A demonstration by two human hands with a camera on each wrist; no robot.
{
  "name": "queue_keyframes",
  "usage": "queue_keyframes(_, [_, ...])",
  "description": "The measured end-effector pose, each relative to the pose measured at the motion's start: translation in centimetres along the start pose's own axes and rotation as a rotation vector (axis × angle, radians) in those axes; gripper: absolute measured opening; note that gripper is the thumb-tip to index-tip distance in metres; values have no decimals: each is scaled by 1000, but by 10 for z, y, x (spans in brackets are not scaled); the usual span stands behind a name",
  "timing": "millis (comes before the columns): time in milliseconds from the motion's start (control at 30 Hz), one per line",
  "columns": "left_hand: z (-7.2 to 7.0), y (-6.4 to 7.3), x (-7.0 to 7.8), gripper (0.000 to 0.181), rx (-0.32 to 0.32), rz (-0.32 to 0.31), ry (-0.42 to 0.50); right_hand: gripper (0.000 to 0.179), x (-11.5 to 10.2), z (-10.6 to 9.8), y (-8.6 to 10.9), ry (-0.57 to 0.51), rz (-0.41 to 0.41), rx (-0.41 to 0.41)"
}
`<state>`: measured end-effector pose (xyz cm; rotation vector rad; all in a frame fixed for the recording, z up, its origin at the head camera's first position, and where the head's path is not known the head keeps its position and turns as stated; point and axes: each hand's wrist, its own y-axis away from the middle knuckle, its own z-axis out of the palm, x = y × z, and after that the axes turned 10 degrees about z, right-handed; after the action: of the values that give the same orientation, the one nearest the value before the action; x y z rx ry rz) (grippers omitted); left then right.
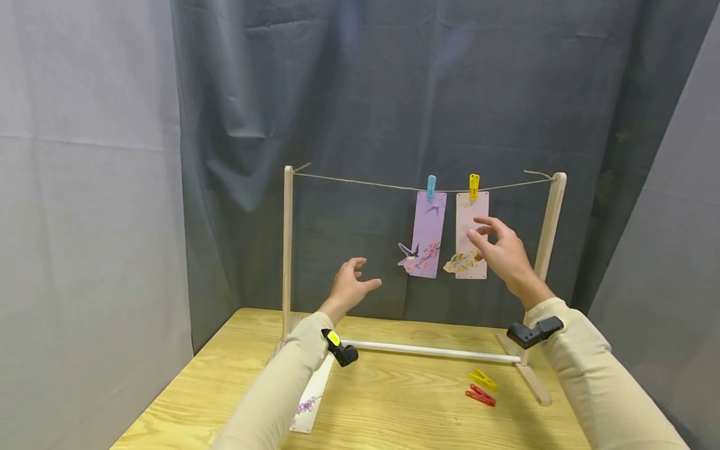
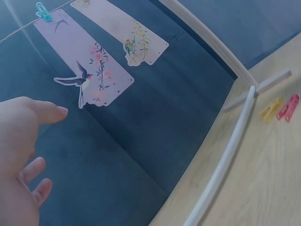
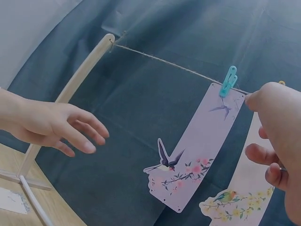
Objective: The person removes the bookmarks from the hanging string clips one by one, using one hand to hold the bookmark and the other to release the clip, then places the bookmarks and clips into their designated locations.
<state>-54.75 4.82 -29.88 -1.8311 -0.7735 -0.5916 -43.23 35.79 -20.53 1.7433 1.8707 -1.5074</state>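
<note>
A purple bookmark (image 1: 429, 234) with a swallow and pink blossoms hangs from the string (image 1: 365, 182) under a blue clothespin (image 1: 431, 187). To its right, a pale pink bookmark (image 1: 464, 240) with a bird and yellow flowers hangs under a yellow clothespin (image 1: 474, 186). My right hand (image 1: 503, 253) is in front of the pale bookmark, fingers loosely bent and holding nothing. Left of the purple bookmark, my left hand (image 1: 347, 287) is in the air, fingers spread and apart from it. A white bookmark (image 1: 312, 397) with purple flowers lies on the table, partly hidden by my left sleeve.
A yellow clothespin (image 1: 484, 379) and a red clothespin (image 1: 480, 395) lie on the wooden table (image 1: 405, 406) at the front right. Two wooden posts, left (image 1: 287, 250) and right (image 1: 551, 225), carry the string. A white bar (image 1: 427, 351) joins them low down. Grey curtain (image 1: 337, 94) hangs behind.
</note>
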Motion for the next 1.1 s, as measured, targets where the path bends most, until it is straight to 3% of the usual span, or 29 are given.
queue_keyframes(267, [29,-14,-2,71,4,-43,125,59,-1,4,-7,-37,-2,-11])
queue_keyframes(600, [57,-22,-1,76,-16,-32,178,58,-8,8,-17,-86,-53,-40])
queue_keyframes(800, [70,-27,4,84,-29,-62,201,57,-15,12,-33,-133,-63,-46])
queue_keyframes(1100, [82,-36,10,86,67,-66,294,59,-36,19,-48,-142,-40,-85])
